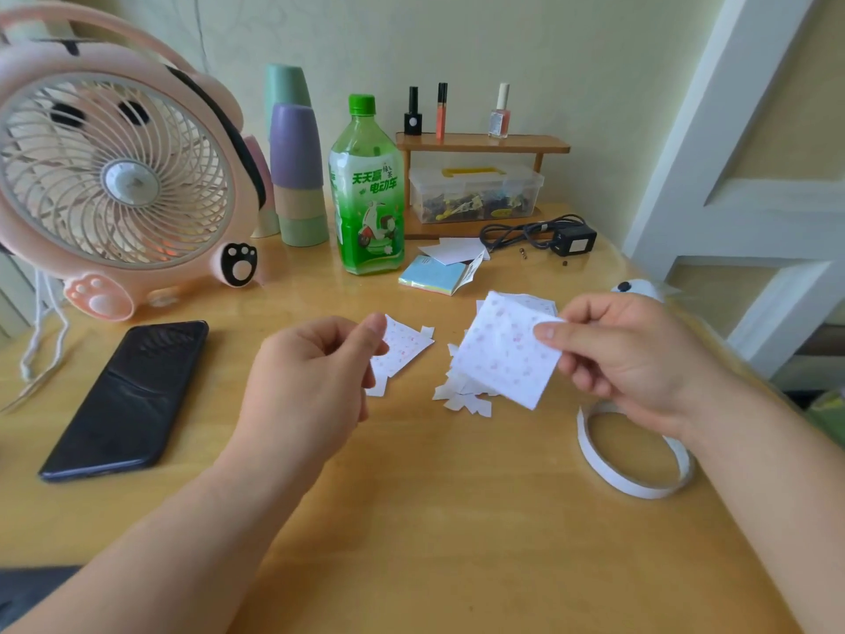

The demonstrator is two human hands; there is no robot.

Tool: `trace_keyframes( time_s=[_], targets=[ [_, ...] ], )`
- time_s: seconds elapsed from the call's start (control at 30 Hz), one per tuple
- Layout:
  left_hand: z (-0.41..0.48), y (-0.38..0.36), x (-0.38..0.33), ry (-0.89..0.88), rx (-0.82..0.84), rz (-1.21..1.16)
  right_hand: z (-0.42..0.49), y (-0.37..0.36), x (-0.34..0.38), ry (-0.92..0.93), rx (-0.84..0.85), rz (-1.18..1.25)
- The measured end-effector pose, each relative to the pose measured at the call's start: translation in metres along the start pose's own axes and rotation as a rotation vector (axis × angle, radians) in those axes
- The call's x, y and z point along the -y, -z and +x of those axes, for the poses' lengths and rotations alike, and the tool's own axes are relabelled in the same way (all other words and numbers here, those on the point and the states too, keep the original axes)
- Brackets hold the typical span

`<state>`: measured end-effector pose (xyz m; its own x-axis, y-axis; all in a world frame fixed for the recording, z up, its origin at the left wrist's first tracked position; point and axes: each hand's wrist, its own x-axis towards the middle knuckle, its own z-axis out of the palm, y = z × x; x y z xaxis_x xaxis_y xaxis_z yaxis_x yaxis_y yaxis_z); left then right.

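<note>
My left hand point(315, 382) pinches a small cut piece of white paper with pink dots point(402, 352) just above the wooden table point(411, 519). My right hand point(626, 354) pinches the corner of a larger square sheet of the same dotted paper point(503, 354), held tilted above a pile of white paper scraps point(466, 398). A few more dotted sheets point(544, 304) lie behind the held sheet.
A black phone point(128, 400) lies at the left, a pink fan point(114, 176) behind it. Stacked cups point(297, 167), a green bottle point(366, 194), a wooden shelf point(480, 144) over a clear box, a black adapter point(571, 240) and a sticky-note pad point(434, 276) stand at the back. A tape roll point(635, 487) lies under my right wrist.
</note>
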<state>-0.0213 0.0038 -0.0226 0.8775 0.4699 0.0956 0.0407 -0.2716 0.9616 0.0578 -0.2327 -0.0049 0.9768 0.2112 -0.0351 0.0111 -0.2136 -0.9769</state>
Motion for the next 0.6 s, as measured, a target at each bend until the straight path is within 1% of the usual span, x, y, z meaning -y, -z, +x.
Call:
trace_keyframes(
  time_s=[0.13,0.2,0.3,0.37,0.47,0.6],
  targets=[
    [0.001,-0.001,0.001,0.008,0.033,0.002,0.018,0.008,-0.009,-0.036,-0.095,0.264],
    [0.004,0.002,0.001,0.017,0.032,0.011,0.023,0.008,-0.013,-0.043,-0.154,0.306],
    [0.012,0.009,0.002,0.017,0.003,0.036,0.028,0.009,-0.018,-0.078,-0.211,0.306],
    [0.014,0.011,0.002,0.008,-0.006,0.046,0.029,0.011,-0.019,-0.089,-0.251,0.198],
    [0.011,0.01,0.002,-0.011,0.026,0.074,0.028,0.012,-0.021,-0.055,-0.302,-0.138],
    [0.01,0.01,0.003,-0.066,0.055,0.183,0.026,0.01,-0.022,0.006,-0.286,-0.522]
  ],
)
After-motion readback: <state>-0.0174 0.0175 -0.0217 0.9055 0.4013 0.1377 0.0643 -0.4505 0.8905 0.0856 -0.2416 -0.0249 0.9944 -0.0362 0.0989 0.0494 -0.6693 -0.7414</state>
